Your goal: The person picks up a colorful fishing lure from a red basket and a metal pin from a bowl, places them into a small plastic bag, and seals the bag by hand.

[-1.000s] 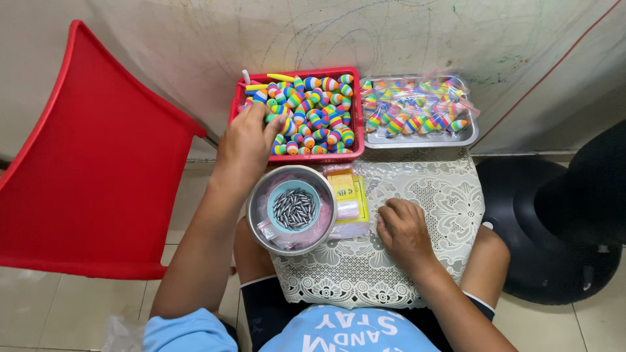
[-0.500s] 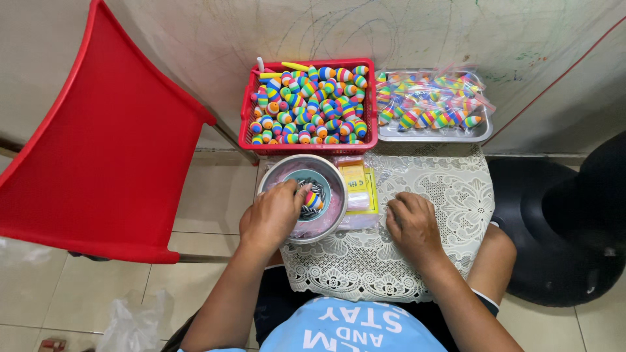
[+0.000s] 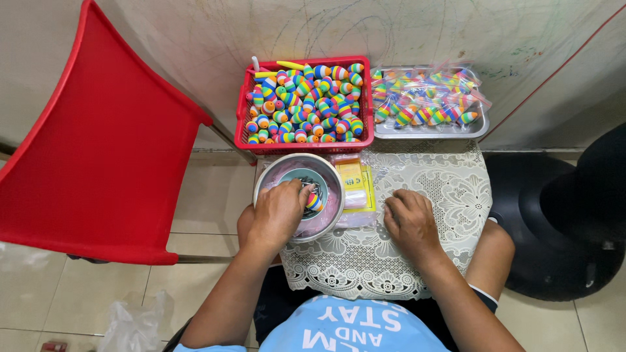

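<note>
My left hand [image 3: 277, 215] reaches into a round metal bowl [image 3: 330, 175] on the lace-covered table, fingers curled over its contents, with a rainbow-striped float [image 3: 314, 201] at the fingertips. Whether the fingers grip it is unclear. My right hand [image 3: 411, 221] rests palm down on the lace cloth [image 3: 430, 182], fingers touching clear plastic bags [image 3: 357, 188] beside the bowl. A red basket [image 3: 305, 145] full of several rainbow floats stands behind the bowl. A metal tray [image 3: 432, 132] with bagged floats lies to its right.
A red plastic chair [image 3: 98, 150] stands to the left of the small table. A black round stool [image 3: 567, 215] sits at the right. The wall runs directly behind the basket and tray. A crumpled plastic bag [image 3: 134, 326] lies on the tiled floor.
My left hand has come back from the red basket to the metal bowl with a striped float. My right hand has stayed on the cloth.
</note>
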